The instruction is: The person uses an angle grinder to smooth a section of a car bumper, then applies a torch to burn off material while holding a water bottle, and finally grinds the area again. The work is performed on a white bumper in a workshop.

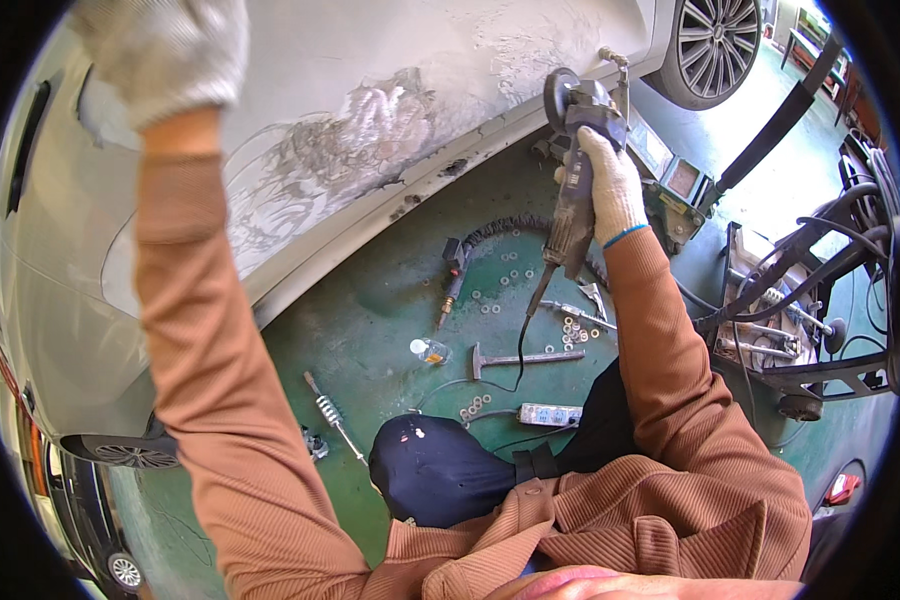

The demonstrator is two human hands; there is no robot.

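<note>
My right hand (615, 185), in a white knit glove, is wrapped round the body of an angle grinder (572, 200). The grinder's disc (562, 100) sits at its upper end, near the lower edge of a pale car's side. Its cord runs down toward the floor. Up at the left, my left hand (170, 60), also gloved, is raised over the car's body panel (300, 60); motion smears its fingers, and I cannot tell if it touches the panel. Between my hands the panel bears a rough sanded patch (370, 130) with grey and whitish swirls.
On the green floor lie a hammer (530, 358), a spring-bodied slide tool (330, 412), an air blow gun (452, 290), a small clear bottle (430, 350), a power strip (550, 415) and several washers (575, 335). At right stands a wheeled tool cart (770, 330) with cables. A car wheel (715, 45) is at upper right.
</note>
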